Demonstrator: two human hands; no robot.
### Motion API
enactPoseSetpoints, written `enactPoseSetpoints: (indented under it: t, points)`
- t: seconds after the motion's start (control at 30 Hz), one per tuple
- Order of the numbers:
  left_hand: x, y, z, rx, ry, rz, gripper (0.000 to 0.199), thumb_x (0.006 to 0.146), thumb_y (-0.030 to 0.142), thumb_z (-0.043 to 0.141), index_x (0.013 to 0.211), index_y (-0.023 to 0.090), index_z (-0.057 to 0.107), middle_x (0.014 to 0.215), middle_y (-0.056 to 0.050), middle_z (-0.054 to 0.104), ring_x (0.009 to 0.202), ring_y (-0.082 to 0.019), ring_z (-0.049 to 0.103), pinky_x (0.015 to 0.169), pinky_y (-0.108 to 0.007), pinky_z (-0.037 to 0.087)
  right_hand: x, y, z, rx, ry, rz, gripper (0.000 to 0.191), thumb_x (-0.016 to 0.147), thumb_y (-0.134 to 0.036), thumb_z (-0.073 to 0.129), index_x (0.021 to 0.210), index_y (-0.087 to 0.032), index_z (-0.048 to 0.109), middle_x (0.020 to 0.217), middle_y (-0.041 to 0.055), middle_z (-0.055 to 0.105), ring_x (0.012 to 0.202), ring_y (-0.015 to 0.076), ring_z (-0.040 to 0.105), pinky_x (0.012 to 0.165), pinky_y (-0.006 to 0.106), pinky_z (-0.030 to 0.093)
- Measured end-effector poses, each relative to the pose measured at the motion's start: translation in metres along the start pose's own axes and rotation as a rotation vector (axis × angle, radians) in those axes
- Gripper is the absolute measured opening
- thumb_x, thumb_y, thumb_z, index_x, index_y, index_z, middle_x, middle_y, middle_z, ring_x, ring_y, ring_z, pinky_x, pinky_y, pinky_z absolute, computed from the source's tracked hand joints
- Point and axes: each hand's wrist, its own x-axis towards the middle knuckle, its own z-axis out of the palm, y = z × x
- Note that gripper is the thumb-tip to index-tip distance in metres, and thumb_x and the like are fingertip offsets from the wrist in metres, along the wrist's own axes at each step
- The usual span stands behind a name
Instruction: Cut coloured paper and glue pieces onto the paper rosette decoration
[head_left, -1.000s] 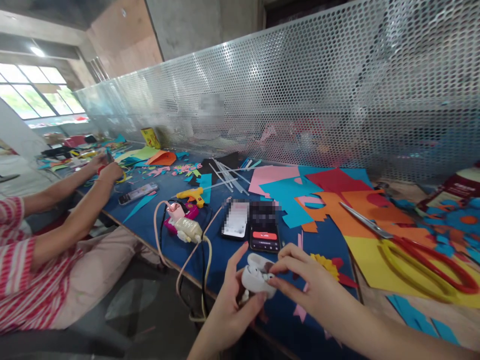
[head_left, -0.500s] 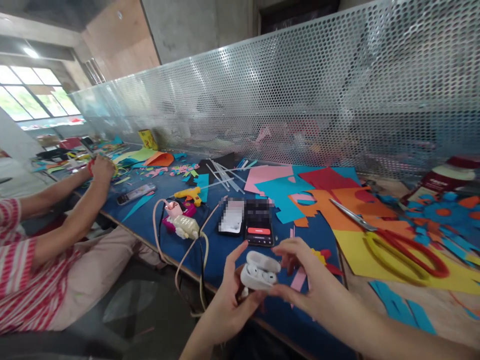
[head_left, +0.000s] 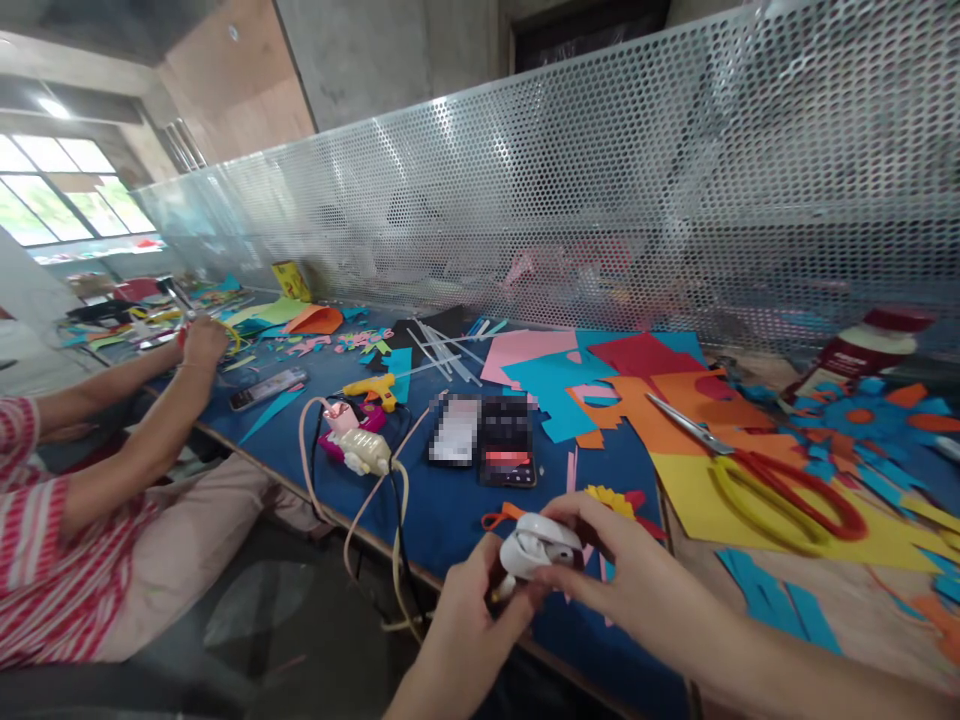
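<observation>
A small white earbud case point(head_left: 529, 548) is held between my two hands over the front of the blue table. Its lid is tilted partly up, and a white earbud shows inside. My right hand point(head_left: 600, 560) grips the case from the right, with the fingers over the lid and the thumb along the lower edge. On the other side, my left hand point(head_left: 472, 615) has its fingers and thumb closed at the case's lower left. A small whitish piece pokes out between those fingers; I cannot make out what it is.
Beyond my hands lie two phones point(head_left: 508, 465) and a yellow glue gun point(head_left: 371, 388). Large scissors point(head_left: 750, 475) rest on coloured paper point(head_left: 694, 500) at right, near a bottle point(head_left: 862, 355). Cables point(head_left: 352, 520) hang over the table edge. A co-worker's hands point(head_left: 204, 342) work at left.
The case's lid has come down from wide open to partly closed, and the case has turned. My right fingers have moved onto the lid. The view has shifted slightly.
</observation>
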Motion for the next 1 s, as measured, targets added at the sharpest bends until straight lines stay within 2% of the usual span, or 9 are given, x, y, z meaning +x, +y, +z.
enactPoseSetpoints:
  t: [0.2,0.47,0.57,0.7,1.0]
  points:
    - [-0.002,0.002,0.002,0.039,-0.009,0.027,0.027,0.09,0.043,0.053,0.096,0.016,0.056,0.078,-0.003,0.062,0.068,-0.014,0.055,0.062,-0.024,0.044,0.0,0.003,-0.003,0.052,0.004,-0.035,0.028,0.079,-0.032,0.066,0.104,-0.025,0.059,0.099,0.0003,0.066,0.09,0.0165,0.062,0.08,0.029,0.049]
    - [-0.001,0.002,0.004,0.013,-0.027,0.026,0.027,0.09,0.042,0.052,0.095,0.016,0.056,0.081,-0.003,0.062,0.071,-0.015,0.055,0.063,-0.023,0.044,-0.001,0.005,-0.003,0.111,-0.017,-0.047,0.032,0.08,-0.033,0.066,0.109,-0.024,0.06,0.103,0.0016,0.067,0.092,0.0174,0.062,0.082,0.03,0.051]
    - [0.0,0.002,0.004,0.026,-0.031,0.025,0.027,0.091,0.041,0.051,0.1,0.016,0.056,0.08,-0.003,0.062,0.07,-0.015,0.055,0.061,-0.023,0.043,-0.001,0.007,-0.004,0.091,0.016,-0.069,0.037,0.081,-0.034,0.066,0.116,-0.026,0.06,0.113,0.0019,0.065,0.102,0.0188,0.061,0.09,0.033,0.049]
    - [0.001,0.001,0.004,0.036,-0.019,0.051,0.025,0.09,0.035,0.053,0.107,0.016,0.056,0.087,-0.004,0.065,0.077,-0.016,0.058,0.069,-0.024,0.045,0.0,0.009,-0.005,0.036,0.037,-0.093,0.047,0.082,-0.035,0.065,0.128,-0.029,0.057,0.128,0.0029,0.06,0.118,0.0215,0.055,0.102,0.037,0.044]
    - [0.002,0.004,0.008,0.014,-0.006,-0.005,0.03,0.091,0.039,0.051,0.109,0.016,0.056,0.082,-0.004,0.066,0.07,-0.015,0.058,0.064,-0.024,0.045,0.002,0.013,-0.006,-0.013,0.04,-0.089,0.046,0.086,-0.038,0.062,0.131,-0.031,0.056,0.128,0.002,0.059,0.118,0.0203,0.055,0.102,0.035,0.045]
